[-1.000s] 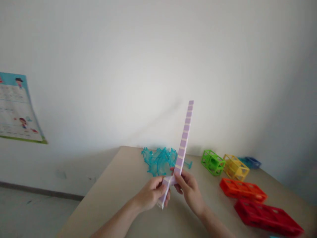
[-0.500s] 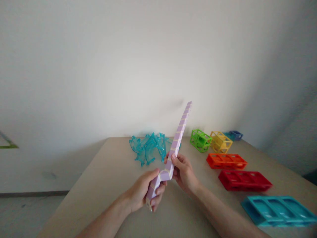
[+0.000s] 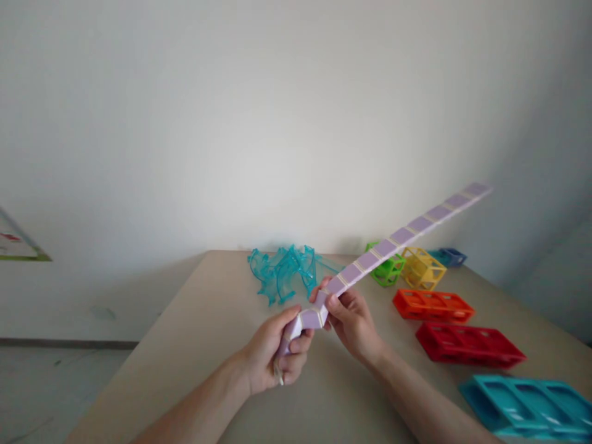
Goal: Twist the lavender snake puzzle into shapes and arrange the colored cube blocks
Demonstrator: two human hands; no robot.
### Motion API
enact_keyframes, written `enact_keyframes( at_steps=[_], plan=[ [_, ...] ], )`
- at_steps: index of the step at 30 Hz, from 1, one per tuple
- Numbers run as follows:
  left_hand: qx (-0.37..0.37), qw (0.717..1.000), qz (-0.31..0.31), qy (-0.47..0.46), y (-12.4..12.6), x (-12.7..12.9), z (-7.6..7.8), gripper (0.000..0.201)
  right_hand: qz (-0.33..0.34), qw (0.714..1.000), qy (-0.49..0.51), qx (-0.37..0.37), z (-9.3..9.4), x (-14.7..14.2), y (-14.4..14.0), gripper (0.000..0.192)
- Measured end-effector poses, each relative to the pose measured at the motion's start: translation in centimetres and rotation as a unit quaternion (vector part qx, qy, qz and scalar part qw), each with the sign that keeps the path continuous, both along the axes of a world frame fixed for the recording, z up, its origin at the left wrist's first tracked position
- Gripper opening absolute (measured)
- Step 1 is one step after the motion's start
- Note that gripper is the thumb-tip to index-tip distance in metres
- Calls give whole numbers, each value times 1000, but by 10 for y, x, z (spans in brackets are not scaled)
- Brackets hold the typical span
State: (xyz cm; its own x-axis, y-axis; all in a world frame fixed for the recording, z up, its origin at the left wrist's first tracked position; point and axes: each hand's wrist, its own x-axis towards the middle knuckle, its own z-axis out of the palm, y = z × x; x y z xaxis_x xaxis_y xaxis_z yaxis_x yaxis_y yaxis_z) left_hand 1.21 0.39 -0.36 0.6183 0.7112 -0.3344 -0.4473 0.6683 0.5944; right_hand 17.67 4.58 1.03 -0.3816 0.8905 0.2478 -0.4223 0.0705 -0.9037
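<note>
I hold a long lilac segmented twist-puzzle strip [image 3: 402,235] above the beige table [image 3: 208,333]. My left hand [image 3: 272,354] grips its lower end. My right hand [image 3: 354,320] pinches the strip just above a bend, near the left hand. From the right hand the long part of the strip slants up to the right, its tip high over the coloured blocks.
A heap of clear turquoise curved pieces [image 3: 284,272] lies at the table's far edge. To the right sit a green cube frame [image 3: 391,268], a yellow one [image 3: 423,268], a blue piece [image 3: 451,256], orange [image 3: 432,305], red [image 3: 469,345] and teal [image 3: 527,404] long frames. A poster corner [image 3: 18,243] hangs left.
The strip's long part has swung from nearly upright down to the right. A bend has formed between my hands. The view has shifted to the right and down.
</note>
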Motion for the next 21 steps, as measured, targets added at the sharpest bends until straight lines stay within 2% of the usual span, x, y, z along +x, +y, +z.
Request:
enact_keyframes(
  at_steps=[5,8,12,15,17,21],
  plan=[
    [158,983,36,90,-1,4,-2,46,-38,998,-34,-28,3,3,1,40],
    [194,973,39,120,-2,5,-4,46,-33,996,-49,-64,3,5,2,40],
    [154,982,55,90,-1,4,-2,45,11,999,-13,-40,3,3,0,31],
    [53,997,51,4,0,6,1,46,-14,999,32,22,3,2,-2,27],
    [-12,997,57,-55,0,7,4,49,-40,996,49,66,2,1,-3,23],
    [-57,990,46,-118,0,5,8,51,-53,991,41,120,-5,-2,-5,19]
  ],
)
